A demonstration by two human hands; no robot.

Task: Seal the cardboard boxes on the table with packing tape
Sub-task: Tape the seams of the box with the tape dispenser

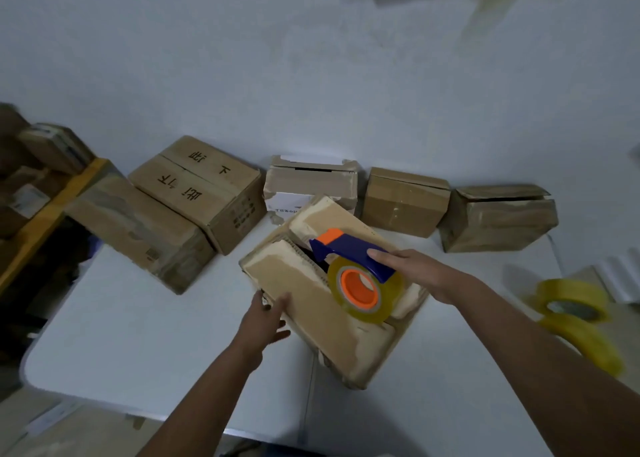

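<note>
A worn cardboard box (311,294) sits turned at an angle in the middle of the white table (145,345); its top flaps are nearly closed, with a dark gap between them. My right hand (412,269) grips the blue handle of a tape dispenser (349,248) with an orange tip and a yellowish tape roll (367,288), held just above the flaps. My left hand (265,321) presses with straight fingers against the box's near-left side and flap edge.
Several more cardboard boxes line the wall: a long one (138,228), a printed one (204,186), a white-labelled one (308,186), and two at right (405,200) (498,217). Spare yellow tape rolls (575,314) lie at the table's right. Shelving with parcels (38,179) stands left.
</note>
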